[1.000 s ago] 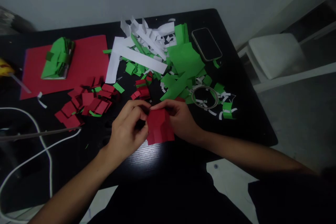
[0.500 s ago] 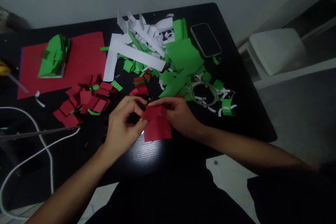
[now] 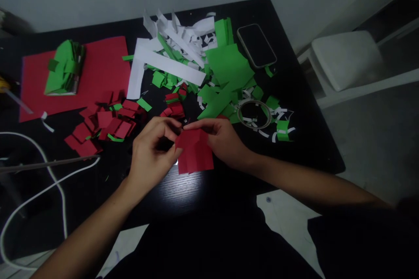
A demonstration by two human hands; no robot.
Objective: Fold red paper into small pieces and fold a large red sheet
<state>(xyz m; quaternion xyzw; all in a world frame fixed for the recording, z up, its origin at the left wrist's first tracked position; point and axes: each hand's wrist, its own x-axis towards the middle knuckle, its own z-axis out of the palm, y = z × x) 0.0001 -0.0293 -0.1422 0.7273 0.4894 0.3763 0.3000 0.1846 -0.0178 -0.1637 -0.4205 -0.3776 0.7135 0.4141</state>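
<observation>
Left hand (image 3: 150,150) and right hand (image 3: 222,141) both pinch folded red paper (image 3: 195,152) at top edge, low over bench (image 3: 183,196), likely steadying crease. Red squares (image 3: 104,124) beyond left hand; tape ring (image 3: 254,114) beyond right.

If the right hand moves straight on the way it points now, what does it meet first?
The right hand would likely meet the left hand first, close beside it on the red paper.
</observation>
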